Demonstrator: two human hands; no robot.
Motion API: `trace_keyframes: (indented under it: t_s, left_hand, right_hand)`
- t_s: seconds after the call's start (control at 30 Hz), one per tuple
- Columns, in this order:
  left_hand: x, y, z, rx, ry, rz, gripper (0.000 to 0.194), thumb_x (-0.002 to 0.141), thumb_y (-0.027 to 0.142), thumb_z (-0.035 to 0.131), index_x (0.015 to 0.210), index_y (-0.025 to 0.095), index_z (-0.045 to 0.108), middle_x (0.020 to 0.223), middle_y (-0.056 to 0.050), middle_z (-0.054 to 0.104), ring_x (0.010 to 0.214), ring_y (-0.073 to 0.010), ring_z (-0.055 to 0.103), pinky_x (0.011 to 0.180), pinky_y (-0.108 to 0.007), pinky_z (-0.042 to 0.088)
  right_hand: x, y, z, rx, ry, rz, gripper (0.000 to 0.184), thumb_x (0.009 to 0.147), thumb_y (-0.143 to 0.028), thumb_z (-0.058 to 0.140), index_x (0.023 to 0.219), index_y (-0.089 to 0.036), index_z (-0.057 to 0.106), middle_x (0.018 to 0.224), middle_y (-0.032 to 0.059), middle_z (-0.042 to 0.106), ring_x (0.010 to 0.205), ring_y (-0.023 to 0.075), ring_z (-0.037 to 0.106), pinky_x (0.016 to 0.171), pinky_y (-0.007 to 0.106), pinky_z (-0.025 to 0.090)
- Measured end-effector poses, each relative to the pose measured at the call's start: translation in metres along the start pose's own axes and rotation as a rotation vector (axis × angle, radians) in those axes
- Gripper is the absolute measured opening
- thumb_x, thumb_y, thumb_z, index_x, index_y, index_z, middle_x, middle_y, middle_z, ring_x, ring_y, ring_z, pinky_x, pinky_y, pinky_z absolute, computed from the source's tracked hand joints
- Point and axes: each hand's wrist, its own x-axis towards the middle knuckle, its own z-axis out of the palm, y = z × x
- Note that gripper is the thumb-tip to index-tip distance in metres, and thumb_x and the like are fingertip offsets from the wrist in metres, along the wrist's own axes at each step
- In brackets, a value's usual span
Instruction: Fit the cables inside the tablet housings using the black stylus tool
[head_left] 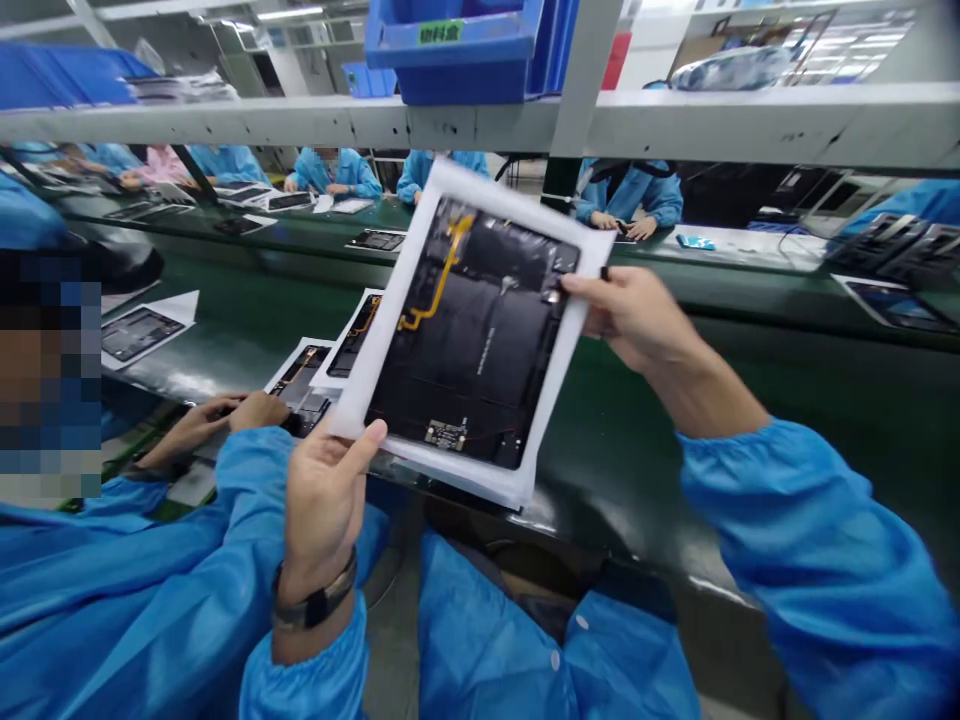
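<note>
Between my two hands a tablet assembly (472,340) is held up, tilted, over the front edge of the green bench. Its black inside shows, with an orange flex cable (444,285) and a small circuit board (445,434) at the lower edge. A white foam sheet (457,478) lies behind it and shows all round as a border. My left hand (330,490) pinches the lower left corner, thumb on top. My right hand (637,315) grips the upper right side, thumb on the front; its other fingers are partly hidden behind the sheet.
More open tablets on white sheets, one (349,340) just behind mine, lie on the green bench (645,440). At my left a co-worker's hands (240,415) touch another tablet (300,385). A shelf beam (480,125) with a blue bin (465,60) crosses above. Co-workers sit opposite.
</note>
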Motion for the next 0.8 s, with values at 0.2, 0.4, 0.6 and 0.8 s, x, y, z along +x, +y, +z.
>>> trace_keyframes:
  t_s: [0.2, 0.4, 0.6, 0.8]
  left_hand:
    - [0.022, -0.038, -0.014, 0.084, -0.092, -0.245, 0.054, 0.066, 0.044, 0.092, 0.103, 0.012, 0.068, 0.079, 0.002, 0.067, 0.062, -0.0114, 0.062, 0.055, -0.023, 0.055]
    - [0.028, -0.05, -0.008, 0.204, -0.165, -0.279, 0.057, 0.067, 0.045, 0.086, 0.106, 0.014, 0.059, 0.069, 0.002, 0.069, 0.052, -0.0158, 0.067, 0.048, -0.025, 0.053]
    - [0.031, -0.055, -0.004, 0.351, -0.217, -0.277, 0.057, 0.071, 0.048, 0.081, 0.108, 0.015, 0.054, 0.055, 0.001, 0.068, 0.042, -0.0168, 0.062, 0.038, -0.021, 0.043]
    - [0.036, -0.057, -0.006, 0.443, -0.297, -0.259, 0.047, 0.079, 0.047, 0.074, 0.108, 0.016, 0.056, 0.05, 0.006, 0.06, 0.035, -0.0115, 0.051, 0.035, -0.017, 0.031]
  right_hand:
    - [0.043, 0.075, 0.027, -0.137, -0.055, 0.342, 0.053, 0.087, -0.028, 0.081, 0.057, -0.023, 0.038, 0.041, -0.0112, 0.028, 0.042, 0.0023, 0.023, 0.043, 0.021, 0.021]
    - [0.048, 0.104, 0.018, -0.249, 0.006, 0.369, 0.048, 0.08, -0.031, 0.087, 0.055, -0.02, 0.047, 0.042, -0.0081, 0.032, 0.044, 0.0048, 0.028, 0.044, 0.024, 0.026]
    - [0.039, 0.112, 0.006, -0.37, 0.029, 0.31, 0.046, 0.08, -0.036, 0.086, 0.054, -0.018, 0.052, 0.042, -0.0084, 0.03, 0.042, 0.0036, 0.03, 0.044, 0.023, 0.023]
    - [0.039, 0.112, 0.002, -0.581, 0.004, 0.251, 0.05, 0.08, -0.031, 0.083, 0.048, -0.017, 0.047, 0.044, -0.007, 0.031, 0.047, 0.0033, 0.03, 0.051, 0.026, 0.018]
